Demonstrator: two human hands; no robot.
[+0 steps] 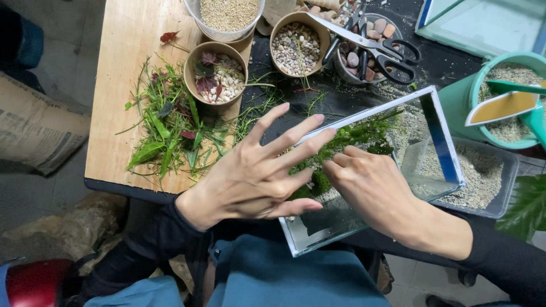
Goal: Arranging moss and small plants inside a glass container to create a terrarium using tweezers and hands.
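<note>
Glass walls of a small tank [438, 136], tilted toward the person's lap, take the flat of the left hand [250, 176], whose fingers are spread wide across the near pane to steady it. The right hand [369, 185] reaches inside with fingers curled together, pressing or pinching the green moss [347, 139]; which one cannot be told. Doing this well likely calls for light pressure and a firm brace. The moss lies just under and beyond the right fingertips, behind the left palm

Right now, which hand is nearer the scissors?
Right. The right hand is inside the glass tank, below the scissors; the left hand lies further left.
</note>
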